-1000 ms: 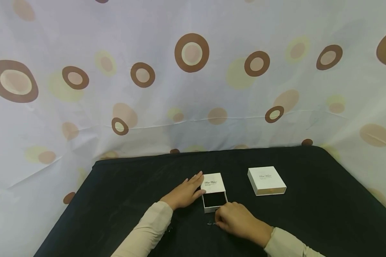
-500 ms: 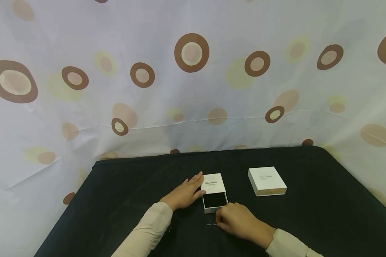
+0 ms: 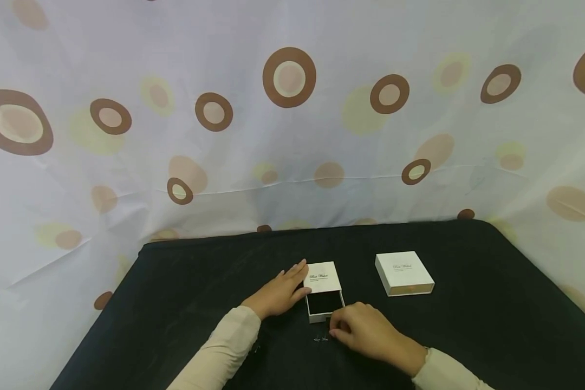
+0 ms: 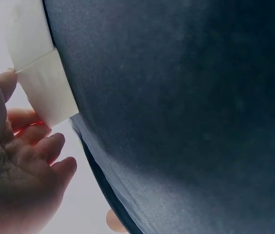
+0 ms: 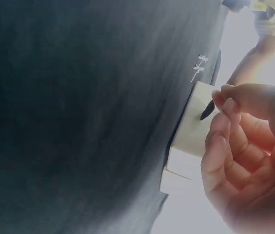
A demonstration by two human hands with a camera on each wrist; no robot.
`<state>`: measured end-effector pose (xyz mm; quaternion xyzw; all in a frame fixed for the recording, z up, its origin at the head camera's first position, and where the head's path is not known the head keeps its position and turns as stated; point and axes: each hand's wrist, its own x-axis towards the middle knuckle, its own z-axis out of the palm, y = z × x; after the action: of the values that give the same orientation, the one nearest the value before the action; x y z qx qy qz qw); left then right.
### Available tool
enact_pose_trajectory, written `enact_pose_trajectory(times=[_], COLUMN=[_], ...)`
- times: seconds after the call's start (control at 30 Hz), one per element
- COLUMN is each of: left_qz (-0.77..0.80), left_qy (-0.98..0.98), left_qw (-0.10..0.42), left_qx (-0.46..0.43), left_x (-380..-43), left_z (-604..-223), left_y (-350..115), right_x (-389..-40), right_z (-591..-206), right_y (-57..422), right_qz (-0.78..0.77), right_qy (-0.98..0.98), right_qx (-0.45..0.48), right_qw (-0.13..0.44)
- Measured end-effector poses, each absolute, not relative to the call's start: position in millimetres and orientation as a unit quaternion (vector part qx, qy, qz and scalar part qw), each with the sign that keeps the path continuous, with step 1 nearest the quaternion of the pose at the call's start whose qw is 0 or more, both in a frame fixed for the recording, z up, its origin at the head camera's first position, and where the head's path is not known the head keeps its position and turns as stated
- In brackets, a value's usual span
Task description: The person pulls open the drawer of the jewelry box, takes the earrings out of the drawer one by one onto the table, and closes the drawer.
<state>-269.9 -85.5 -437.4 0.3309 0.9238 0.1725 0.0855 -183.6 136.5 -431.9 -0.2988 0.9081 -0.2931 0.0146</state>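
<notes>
A white sleeve box [image 3: 322, 277] with printed lettering lies on the black cloth, its drawer [image 3: 318, 318] pulled partway out, showing a dark inside. Along the sleeve's left side rests my left hand [image 3: 278, 292], fingers extended and touching it; the thumb lies near the sleeve's front edge. At the drawer's front, my right hand [image 3: 363, 329] has thumb and forefinger together, pinching a short black ribbon tab [image 5: 206, 111]. Two small silver pieces [image 3: 320, 338] with thin stems, resembling stud earrings, lie in front of the drawer, apart from both hands.
A second white box [image 3: 404, 274] with similar lettering and a gold-toned front stands closed to the right. Black cloth [image 3: 468, 303] covers the table. A patterned curtain [image 3: 292, 141] hangs behind it.
My right hand has shifted slightly to the right, uncovering more of the silver pieces. My left hand and both boxes stay where they were; the view has tilted slightly.
</notes>
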Motion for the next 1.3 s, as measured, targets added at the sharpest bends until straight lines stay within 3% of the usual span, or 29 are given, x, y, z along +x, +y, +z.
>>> enact_pose_trajectory(times=[0.2,0.43,0.57,1.3], left_qz=[0.172,0.178,0.177,0.184], left_qy=[0.925,0.924,0.924,0.920], left_qw=[0.086,0.086,0.085,0.087], left_qx=[0.327,0.327,0.327,0.334], left_x=[-269,-270,-269,-269], left_z=[-438,-438,-439,-436], left_y=[-85,-85,-85,-86], right_x=[-184,-184,-182,-188], right_z=[-438,-442,-443,-453], right_y=[144,146,143,129], right_qz=[-0.406,-0.574,-0.638,-0.749], right_qy=[0.880,0.783,0.722,0.585], right_qx=[-0.237,-0.108,-0.048,0.083], right_qw=[0.063,0.212,0.263,0.298])
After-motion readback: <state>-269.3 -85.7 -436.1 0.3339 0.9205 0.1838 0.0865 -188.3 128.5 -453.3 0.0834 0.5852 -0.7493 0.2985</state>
